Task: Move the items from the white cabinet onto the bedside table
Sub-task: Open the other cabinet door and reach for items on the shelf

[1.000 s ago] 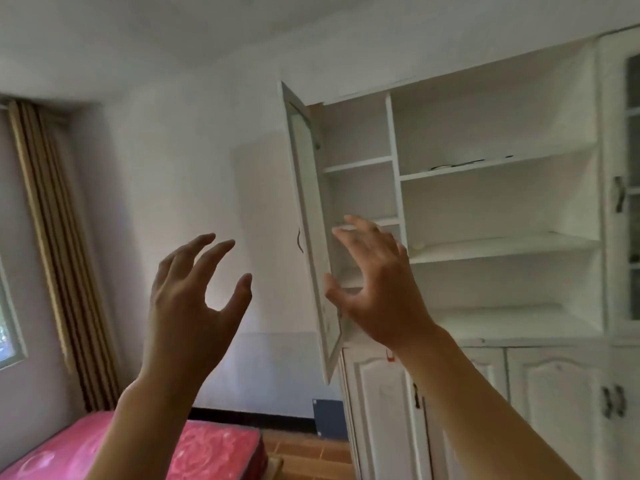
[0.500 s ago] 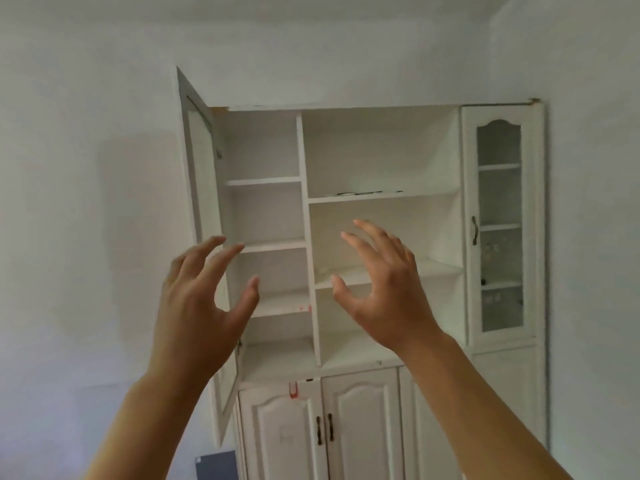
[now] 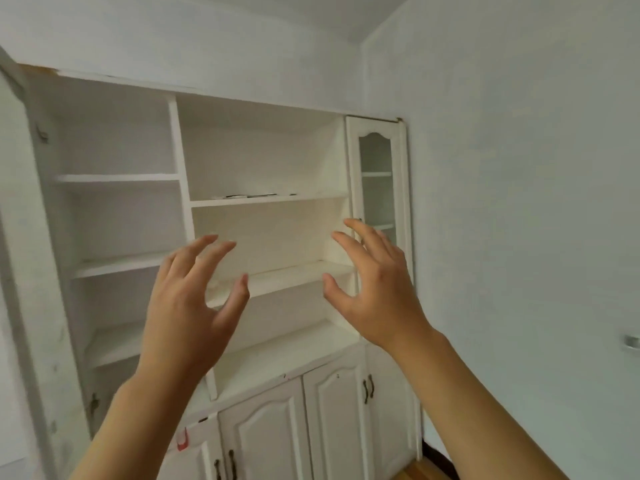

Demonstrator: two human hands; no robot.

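Both the left hand (image 3: pixel 187 320) and the right hand (image 3: pixel 377 292) are spread and hold nothing, so reach up slowly to the thin flat things (image 3: pixel 249 195) on the white cabinet (image 3: pixel 180 140) shelf.

Head view looks up, close, at the white cabinet (image 3: pixel 266 161).

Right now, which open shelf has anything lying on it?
The wide upper shelf of the middle section: flat dark items lie there; the other visible shelves look bare.
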